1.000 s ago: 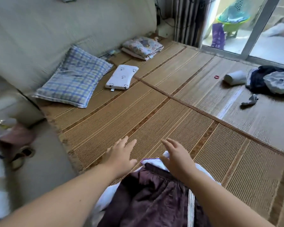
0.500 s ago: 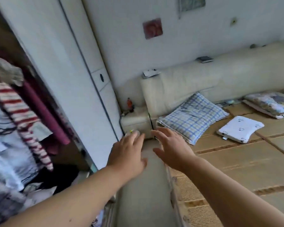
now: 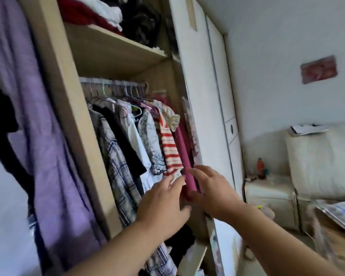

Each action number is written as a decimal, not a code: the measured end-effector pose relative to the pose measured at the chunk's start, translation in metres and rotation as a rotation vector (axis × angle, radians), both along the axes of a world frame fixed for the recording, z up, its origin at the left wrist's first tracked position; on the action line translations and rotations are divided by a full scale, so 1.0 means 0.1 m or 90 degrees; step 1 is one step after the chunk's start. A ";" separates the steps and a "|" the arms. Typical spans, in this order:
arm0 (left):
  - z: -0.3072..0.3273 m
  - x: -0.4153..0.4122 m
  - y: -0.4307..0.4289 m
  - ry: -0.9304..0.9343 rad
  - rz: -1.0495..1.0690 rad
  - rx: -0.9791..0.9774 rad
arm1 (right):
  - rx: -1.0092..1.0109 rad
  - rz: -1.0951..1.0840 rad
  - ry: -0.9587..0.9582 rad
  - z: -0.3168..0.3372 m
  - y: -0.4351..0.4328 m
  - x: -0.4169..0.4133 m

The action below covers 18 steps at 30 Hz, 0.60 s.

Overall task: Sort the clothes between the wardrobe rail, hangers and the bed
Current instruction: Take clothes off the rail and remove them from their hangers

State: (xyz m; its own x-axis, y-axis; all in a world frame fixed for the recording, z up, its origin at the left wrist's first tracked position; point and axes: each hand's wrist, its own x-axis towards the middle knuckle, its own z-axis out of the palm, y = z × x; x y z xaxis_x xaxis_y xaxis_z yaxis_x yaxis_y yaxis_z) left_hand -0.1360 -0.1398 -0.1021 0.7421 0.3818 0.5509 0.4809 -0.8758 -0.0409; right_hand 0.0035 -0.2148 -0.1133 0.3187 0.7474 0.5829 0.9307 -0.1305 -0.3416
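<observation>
The open wardrobe shows a metal rail (image 3: 110, 81) hung with several garments on hangers: a plaid shirt (image 3: 116, 162), a black top (image 3: 126, 140), a white shirt (image 3: 136, 140), a red-and-white striped top (image 3: 170, 150) and a magenta garment (image 3: 184, 156). My left hand (image 3: 163, 204) reaches toward the lower edge of the striped top with fingers extended. On the other side of the magenta garment's hem, my right hand (image 3: 213, 188) has its fingers spread. Neither hand holds anything. A corner of the bed (image 3: 339, 232) shows at lower right.
A purple garment (image 3: 46, 136) hangs at the left over the wardrobe's side panel. Folded clothes (image 3: 100, 10) lie on the shelf above the rail. The white sliding door (image 3: 203, 116) stands right of the opening. A small white bedside cabinet (image 3: 271, 196) sits beyond.
My view swung from the bed mat, where dark shorts lay under my hands, round to the wardrobe. Both empty hands rose to the hanging clothes.
</observation>
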 end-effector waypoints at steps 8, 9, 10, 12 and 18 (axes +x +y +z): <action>0.79 -0.50 0.38 -0.140 0.155 0.226 | 0.102 0.176 -0.016 0.68 0.85 -0.28; 0.86 -0.53 0.42 -0.157 0.170 0.256 | 0.116 0.201 -0.018 0.78 0.95 -0.28; 0.92 -0.56 0.48 -0.174 0.184 0.282 | 0.129 0.223 -0.019 0.87 1.07 -0.29; 1.06 -0.60 0.58 -0.203 0.233 0.317 | 0.148 0.263 -0.018 1.06 1.28 -0.29; 1.57 -0.59 0.80 -0.300 0.428 0.309 | 0.189 0.388 -0.019 1.55 1.93 -0.30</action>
State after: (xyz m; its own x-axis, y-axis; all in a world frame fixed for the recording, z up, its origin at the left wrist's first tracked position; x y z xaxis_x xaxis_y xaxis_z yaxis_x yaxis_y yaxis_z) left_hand -0.1952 -0.0600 0.0546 0.1115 0.2981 0.9480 0.9371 -0.3490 -0.0005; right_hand -0.0263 -0.0221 0.0417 -0.1294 0.5953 0.7930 0.8177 0.5164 -0.2543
